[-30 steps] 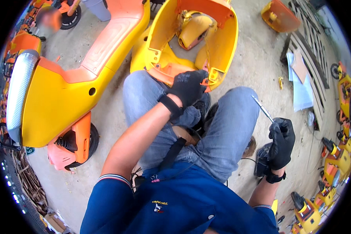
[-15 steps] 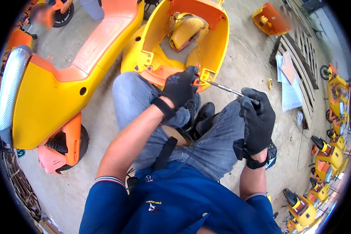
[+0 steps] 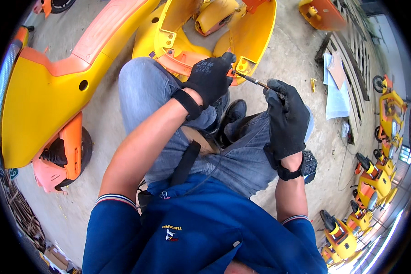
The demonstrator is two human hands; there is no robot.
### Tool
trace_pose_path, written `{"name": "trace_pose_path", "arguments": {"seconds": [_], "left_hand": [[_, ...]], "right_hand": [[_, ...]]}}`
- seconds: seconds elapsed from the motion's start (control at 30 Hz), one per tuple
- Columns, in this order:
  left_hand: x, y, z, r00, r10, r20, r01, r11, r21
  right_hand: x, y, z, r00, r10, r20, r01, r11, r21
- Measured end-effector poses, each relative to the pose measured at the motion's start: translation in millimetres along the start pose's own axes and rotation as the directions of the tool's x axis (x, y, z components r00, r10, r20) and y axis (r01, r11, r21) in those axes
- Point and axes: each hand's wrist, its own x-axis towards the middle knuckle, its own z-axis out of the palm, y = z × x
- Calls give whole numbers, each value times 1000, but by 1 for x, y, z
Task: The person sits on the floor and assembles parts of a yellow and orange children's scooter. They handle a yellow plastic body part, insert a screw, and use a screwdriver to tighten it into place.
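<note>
A yellow plastic vehicle shell (image 3: pixel 255 39) with an open middle stands in front of my knees. An orange panel (image 3: pixel 174 65) runs across its near side. My left hand (image 3: pixel 210 78), in a black glove, is closed at the right end of that panel; its fingertips partly hide what they grip. My right hand (image 3: pixel 286 114), also gloved, is closed around a thin metal rod-shaped tool (image 3: pixel 255 81). The tool slants up and left. Its dark tip meets the shell's near right corner, beside two round holes, close to my left fingers.
To the left stands a large yellow and orange vehicle body (image 3: pixel 41 100) with a wheel underneath. Wooden pallets (image 3: pixel 351 59) and white sheets (image 3: pixel 337 100) lie at the right. Several yellow vehicles (image 3: pixel 344 242) line the right side. An orange and yellow shell part (image 3: pixel 322 16) sits far right.
The view has shifted, so the shell sits higher in the picture. My right hand has come closer to my left hand, and less of the tool shows between them.
</note>
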Motion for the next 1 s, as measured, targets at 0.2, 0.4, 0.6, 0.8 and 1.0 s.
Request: {"name": "trace_pose_path", "arguments": {"seconds": [0.2,0.4,0.6,0.8,1.0], "left_hand": [[1,0,0,1000,1,-11,-1,1000,-14],[1,-2,3,999,27,-31,-27,1000,1],[4,-3,3,1000,-10,6,11,999,-32],[2,-7,6,999,35,-18,-35,999,-10],[3,-4,3,1000,26,-14,-27,999,-24]], "right_hand": [[5,0,6,998,-43,35,45,997,-62],[9,-2,8,990,-130,60,137,979,-153],[15,-17,10,986,-136,96,154,963,-221],[17,-16,15,983,-146,112,166,967,-194],[18,-7,24,988,-81,129,78,997,26]]}}
